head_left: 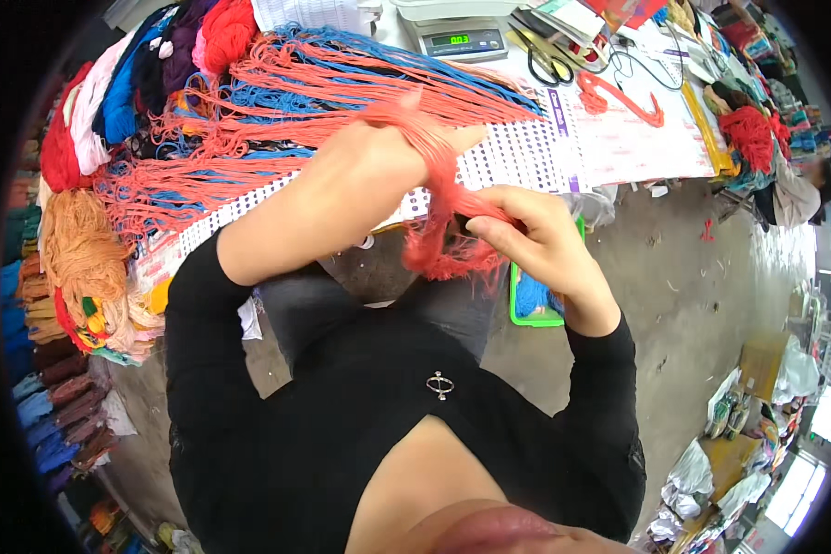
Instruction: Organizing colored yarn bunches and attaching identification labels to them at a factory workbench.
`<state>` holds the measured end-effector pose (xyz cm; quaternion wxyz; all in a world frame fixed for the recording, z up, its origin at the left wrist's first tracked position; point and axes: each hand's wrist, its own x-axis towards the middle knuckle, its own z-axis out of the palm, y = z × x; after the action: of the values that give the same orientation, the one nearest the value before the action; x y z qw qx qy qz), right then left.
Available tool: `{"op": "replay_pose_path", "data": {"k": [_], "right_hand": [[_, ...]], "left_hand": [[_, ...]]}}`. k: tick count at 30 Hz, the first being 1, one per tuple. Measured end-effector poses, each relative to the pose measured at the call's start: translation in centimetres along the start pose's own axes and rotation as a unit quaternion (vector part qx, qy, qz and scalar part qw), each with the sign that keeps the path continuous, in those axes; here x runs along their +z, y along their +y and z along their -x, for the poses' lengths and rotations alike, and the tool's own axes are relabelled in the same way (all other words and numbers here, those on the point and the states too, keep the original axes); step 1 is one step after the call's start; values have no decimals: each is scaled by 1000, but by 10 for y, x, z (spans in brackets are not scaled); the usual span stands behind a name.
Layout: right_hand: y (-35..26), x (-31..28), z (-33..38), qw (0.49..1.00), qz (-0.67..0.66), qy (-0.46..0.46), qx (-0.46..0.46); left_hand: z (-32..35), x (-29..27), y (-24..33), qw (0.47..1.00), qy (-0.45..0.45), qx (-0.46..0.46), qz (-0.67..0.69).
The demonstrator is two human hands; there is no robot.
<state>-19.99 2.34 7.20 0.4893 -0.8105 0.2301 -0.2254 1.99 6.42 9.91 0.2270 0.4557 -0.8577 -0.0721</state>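
A bundle of coral-pink embroidery thread (pixel 441 175) is held up between my hands over the table's near edge. My left hand (pixel 374 162) is closed on it, with strands draped across the fingers; two fingertips stick out past the thread. To the right, my right hand (pixel 540 226) pinches the same bundle between thumb and fingers. Frayed loose ends (pixel 448 257) dangle below both hands. Behind my left hand, long coral strands (pixel 342 74) and blue strands (pixel 319 46) lie spread across a white sheet with dark dots (pixel 503 152).
At the table's back stands a digital scale (pixel 457 42), with black-handled scissors (pixel 545 65) beside it. A short coral skein (pixel 651 113) lies farther right. Coloured yarn hanks (pixel 78 235) crowd the left side. Below the table edge sits a green basket (pixel 537 320) holding blue yarn.
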Motion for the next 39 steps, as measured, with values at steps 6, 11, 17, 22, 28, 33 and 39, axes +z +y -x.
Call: {"op": "replay_pose_path", "data": {"k": [6, 11, 17, 22, 28, 33, 39], "right_hand": [[9, 26, 6, 988, 54, -13, -142], [29, 28, 23, 993, 14, 9, -115], [59, 24, 43, 996, -74, 47, -4], [43, 56, 28, 987, -141, -71, -21], [98, 66, 1, 992, 93, 82, -18], [177, 73, -12, 975, 178, 128, -22], [191, 83, -3, 945, 317, 85, -16]], "left_hand": [[39, 46, -11, 555, -475, -123, 672], [52, 14, 0, 820, -92, -55, 562], [76, -1, 5, 774, 157, -78, 608], [50, 30, 12, 841, -46, -125, 525], [37, 103, -116, 953, 103, -201, 204], [56, 188, -162, 956, -10, -285, -72], [52, 181, -155, 930, -13, -318, -183]]}}
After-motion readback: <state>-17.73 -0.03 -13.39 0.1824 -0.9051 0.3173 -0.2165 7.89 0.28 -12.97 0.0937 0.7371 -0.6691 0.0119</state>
